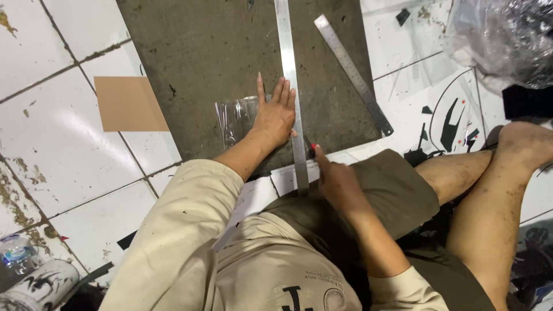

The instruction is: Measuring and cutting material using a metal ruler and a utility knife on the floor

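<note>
Seen from above, a person sits on a white tiled floor (pixel 69 150), bare legs folded at four o'clock. Far left, at eight o'clock, a plastic bottle (pixel 16 253) and a printed roll (pixel 40 285) lie at the frame's edge. Moving right, a brown card (pixel 128 103) rests on the tiles just beside a dark grey mat (pixel 196 57) that fills the upper centre. On the mat's lower part lies a clear plastic sheet (pixel 236 118). The left hand (pixel 275 115) lies flat, fingers spread and pointing toward twelve o'clock, pressing on the sheet's right part and against a long steel ruler (pixel 292 86); it clasps nothing. The ruler runs from twelve o'clock down to about six, crossing the mat's near edge. Just right of it, near its lower end, the right hand (pixel 340 181) is closed around a small cutter (pixel 311 147) with a red tip, held touching the ruler's right edge. A second ruler (pixel 352 74) lies slanted on the mat at one o'clock, apart from both hands. Further right, black-and-white printed sheets (pixel 455 115) cover the floor, and a crumpled plastic bag (pixel 501 34) sits at two o'clock.
</note>
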